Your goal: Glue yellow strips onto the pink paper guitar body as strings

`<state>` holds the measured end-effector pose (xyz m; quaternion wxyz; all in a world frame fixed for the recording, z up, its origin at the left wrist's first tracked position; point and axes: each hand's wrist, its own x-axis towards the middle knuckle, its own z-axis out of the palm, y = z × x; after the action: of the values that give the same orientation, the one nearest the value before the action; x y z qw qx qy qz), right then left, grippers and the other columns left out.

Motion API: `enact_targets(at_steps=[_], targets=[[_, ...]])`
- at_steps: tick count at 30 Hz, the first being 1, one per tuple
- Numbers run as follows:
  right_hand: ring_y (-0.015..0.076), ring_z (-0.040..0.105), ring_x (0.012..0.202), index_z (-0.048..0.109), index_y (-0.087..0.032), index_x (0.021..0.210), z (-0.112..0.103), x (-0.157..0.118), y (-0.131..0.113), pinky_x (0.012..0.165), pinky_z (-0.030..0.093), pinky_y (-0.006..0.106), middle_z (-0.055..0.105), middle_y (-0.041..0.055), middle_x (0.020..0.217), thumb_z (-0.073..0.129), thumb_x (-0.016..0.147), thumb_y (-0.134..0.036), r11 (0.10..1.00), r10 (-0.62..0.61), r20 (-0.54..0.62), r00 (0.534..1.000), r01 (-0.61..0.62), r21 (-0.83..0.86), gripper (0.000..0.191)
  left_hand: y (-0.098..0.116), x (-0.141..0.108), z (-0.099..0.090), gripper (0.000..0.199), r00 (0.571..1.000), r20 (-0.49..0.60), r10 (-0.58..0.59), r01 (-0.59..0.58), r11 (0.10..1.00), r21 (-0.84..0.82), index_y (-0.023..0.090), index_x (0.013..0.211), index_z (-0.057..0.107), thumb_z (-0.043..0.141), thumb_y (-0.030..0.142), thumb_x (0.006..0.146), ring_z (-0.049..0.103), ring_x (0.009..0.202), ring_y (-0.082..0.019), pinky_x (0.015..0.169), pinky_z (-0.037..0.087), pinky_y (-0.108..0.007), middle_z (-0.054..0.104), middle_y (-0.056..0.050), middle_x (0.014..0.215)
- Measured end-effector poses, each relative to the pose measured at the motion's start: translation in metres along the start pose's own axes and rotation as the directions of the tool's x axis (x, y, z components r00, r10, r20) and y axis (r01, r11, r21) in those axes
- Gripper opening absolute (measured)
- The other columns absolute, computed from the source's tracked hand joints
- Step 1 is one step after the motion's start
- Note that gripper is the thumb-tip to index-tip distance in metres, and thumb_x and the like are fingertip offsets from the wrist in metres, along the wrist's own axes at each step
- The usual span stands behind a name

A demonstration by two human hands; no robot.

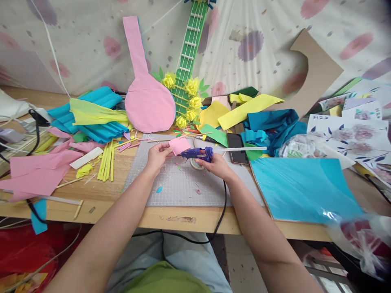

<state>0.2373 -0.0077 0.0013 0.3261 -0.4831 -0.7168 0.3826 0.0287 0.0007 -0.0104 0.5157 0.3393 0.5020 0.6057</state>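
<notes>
the black cable (220, 221) hung over the edge of the wooden table (146, 217) below the right hand, seemingly left slack so the tool could move freely. the grey cutting mat (171, 191) lay beneath both hands, likely to shield the wood. the left hand (159, 156) was nearly closed, its thumb and fingers pinching the small pink piece (179, 145) by its near-left edge, which probably kept most of its face uncovered. the right hand (217, 165) was curled round the handle of the blue glue gun (200, 153); whether the trigger was squeezed could not be told. the gun's long axis ran almost level from side to side, nozzle toward the left hand, with the pale glue stick (244, 149) jutting out behind to the right. the pink piece, roughly square, was held up just beyond the nozzle, slightly tilted, with no clear long axis. past the right hand lay the phone (236, 142). farther beyond the left hand the pink cutout (149, 101) leaned upright, its narrow end up and tipped left, beside the green neck (191, 44), which slanted up to the right.
</notes>
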Motion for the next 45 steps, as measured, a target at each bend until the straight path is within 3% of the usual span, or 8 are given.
enact_targets(at_steps=[16,28,37,41,45], targets=[[0.0150,0.053,0.058,0.066,-0.019,0.073,-0.0003,0.0001,-0.0029,0.057,0.041,0.026,0.052,-0.0022,0.047,0.059,0.069,-0.050,0.999,-0.019,-0.023,1.000,0.018,-0.042,0.032,-0.0015,-0.0028,0.0030,0.023,0.999,0.044,0.012,-0.014,0.999,0.030,0.013,0.068,0.061,0.074,0.023,0.053,0.062,0.060,-0.015,0.071,0.050,-0.034,0.064,-0.003,0.065],[0.0167,0.055,0.061,0.067,-0.019,0.079,-0.0015,-0.0002,-0.0039,0.057,0.042,0.026,0.055,-0.0012,0.049,0.062,0.065,-0.051,1.000,-0.009,-0.103,0.995,0.012,0.027,0.035,-0.0005,-0.0083,0.0053,0.028,0.988,0.147,-0.039,0.028,0.997,0.074,0.012,0.070,0.064,0.077,0.027,0.050,0.061,0.060,-0.014,0.070,0.050,-0.032,0.066,-0.004,0.069],[0.0153,0.055,0.060,0.066,-0.015,0.084,-0.0017,0.0029,0.0014,0.056,0.041,0.025,0.054,-0.0009,0.050,0.056,0.069,-0.056,0.997,-0.033,-0.161,0.986,0.021,-0.079,0.045,-0.0056,-0.0061,0.0024,0.038,0.964,0.252,-0.083,0.047,0.988,0.146,0.010,0.074,0.064,0.078,0.034,0.047,0.061,0.056,-0.014,0.064,0.050,-0.032,0.066,-0.004,0.065],[0.0155,0.055,0.058,0.065,-0.015,0.082,-0.0028,0.0029,0.0050,0.054,0.041,0.024,0.053,0.0000,0.049,0.055,0.070,-0.056,0.998,-0.037,-0.187,0.982,0.027,-0.059,0.045,-0.0052,-0.0048,0.0013,0.036,0.972,0.216,-0.092,0.068,0.991,0.115,0.011,0.074,0.063,0.078,0.031,0.048,0.061,0.057,-0.014,0.064,0.050,-0.031,0.067,-0.004,0.066],[0.0142,0.053,0.054,0.064,-0.016,0.082,-0.0053,0.0004,0.0021,0.053,0.040,0.024,0.052,-0.0014,0.047,0.056,0.069,-0.055,0.997,-0.035,-0.118,0.992,0.026,-0.070,0.042,-0.0037,-0.0028,0.0001,0.029,0.986,0.127,-0.103,0.098,0.994,0.045,0.012,0.073,0.062,0.077,0.025,0.051,0.062,0.059,-0.014,0.067,0.051,-0.032,0.067,-0.004,0.068]])
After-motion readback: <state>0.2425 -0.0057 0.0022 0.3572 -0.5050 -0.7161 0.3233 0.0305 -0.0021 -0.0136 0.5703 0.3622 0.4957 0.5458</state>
